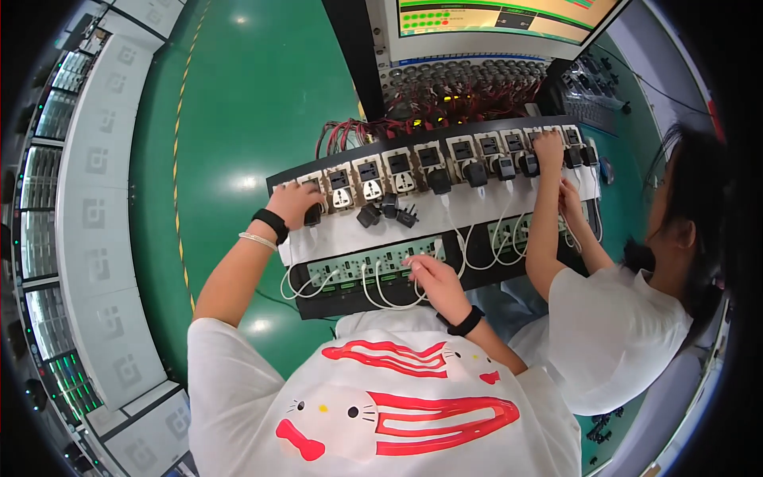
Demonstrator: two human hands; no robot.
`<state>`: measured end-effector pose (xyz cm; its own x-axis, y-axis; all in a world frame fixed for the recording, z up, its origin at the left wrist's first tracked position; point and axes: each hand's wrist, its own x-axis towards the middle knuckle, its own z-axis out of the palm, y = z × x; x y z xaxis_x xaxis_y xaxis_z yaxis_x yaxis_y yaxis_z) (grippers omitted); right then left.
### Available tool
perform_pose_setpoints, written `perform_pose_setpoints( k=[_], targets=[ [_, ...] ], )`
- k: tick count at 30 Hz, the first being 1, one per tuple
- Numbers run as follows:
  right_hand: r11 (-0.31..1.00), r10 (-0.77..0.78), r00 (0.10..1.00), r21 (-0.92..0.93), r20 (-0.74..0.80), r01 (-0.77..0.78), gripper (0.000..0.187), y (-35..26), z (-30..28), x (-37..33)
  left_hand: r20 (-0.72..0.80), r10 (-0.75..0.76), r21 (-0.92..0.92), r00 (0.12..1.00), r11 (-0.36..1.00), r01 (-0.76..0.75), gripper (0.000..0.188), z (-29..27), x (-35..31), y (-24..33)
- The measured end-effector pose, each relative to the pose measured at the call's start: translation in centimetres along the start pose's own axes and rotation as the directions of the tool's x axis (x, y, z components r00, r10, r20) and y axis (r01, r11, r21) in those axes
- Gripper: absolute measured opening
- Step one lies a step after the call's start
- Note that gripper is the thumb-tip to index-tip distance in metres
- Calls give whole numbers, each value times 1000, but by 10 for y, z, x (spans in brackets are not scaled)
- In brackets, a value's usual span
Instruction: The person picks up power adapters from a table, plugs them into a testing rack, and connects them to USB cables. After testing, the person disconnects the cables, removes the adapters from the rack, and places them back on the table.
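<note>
My left hand [294,204] is closed around a black power adapter [313,215] at the leftmost socket of a long row. A white cable hangs down from that adapter. Lower and to the right, my right hand [439,280] has its fingers pinched over the green port board [347,274]; a white cable [387,305] loops up into them, and its tip is hidden. Between my hands, three loose black adapters [389,205] lie on the white surface below the sockets. Several white-and-black socket modules [369,180] run along the row, with more adapters plugged in on the right side.
At the right, a co-worker in a white shirt [612,326] has one hand [547,149] at the sockets and the other [570,199] by the cables. Behind the row are red wires [350,131] and a monitor [501,20]. White cabinets [99,222] stand left across the green floor [238,103].
</note>
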<state>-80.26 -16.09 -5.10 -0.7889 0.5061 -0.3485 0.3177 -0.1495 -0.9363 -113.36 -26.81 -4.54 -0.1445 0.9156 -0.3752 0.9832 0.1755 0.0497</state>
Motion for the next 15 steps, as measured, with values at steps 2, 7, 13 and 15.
perform_pose_setpoints(
  k=[2, 7, 13, 15],
  targets=[
    [968, -110, 994, -226, 8, 109, 33, 0, 6, 2, 12, 40, 93, 999, 995, -41, 41, 16, -10, 1],
    [822, -326, 945, -484, 35, 302, 51, -20, 18, 6, -63, 306, 191, 950, 938, -290, 31, 2, -22, 0],
    [976, -151, 968, -126, 199, 178, 31, -33, 48, 21, -22, 369, 2, 929, 929, -369, 26, -80, -47, 94],
    [980, -150, 953, -87, 265, 179, 28, -42, 53, 19, -1, 366, 27, 931, 930, -366, 26, -79, -51, 116]
  ],
)
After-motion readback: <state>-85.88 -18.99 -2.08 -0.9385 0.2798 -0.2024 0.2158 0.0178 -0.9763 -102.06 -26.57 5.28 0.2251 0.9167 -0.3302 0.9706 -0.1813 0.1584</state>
